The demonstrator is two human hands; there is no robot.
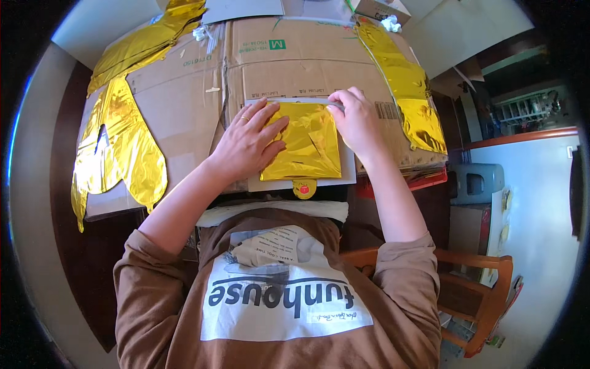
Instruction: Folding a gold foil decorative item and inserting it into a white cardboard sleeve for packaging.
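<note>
A folded gold foil balloon [310,144] lies as a flat rectangle on a pale card [348,169] at the table's near edge. Its round tab with a red mark [304,189] sticks out past the card toward me. My left hand [249,136], with a ring on one finger, rests with fingers spread over the foil's left side. At the far right corner of the foil, my right hand [358,123] is closed in a pinch. A bit of something grey shows at its fingertips, too small and covered to name.
Flattened cardboard [270,67] covers the table. Unfolded gold foil balloons hang over its left side [144,166] and lie along the right [409,92]. White sheets [243,9] and a small box [381,9] sit at the far edge. A wooden chair [479,264] stands right.
</note>
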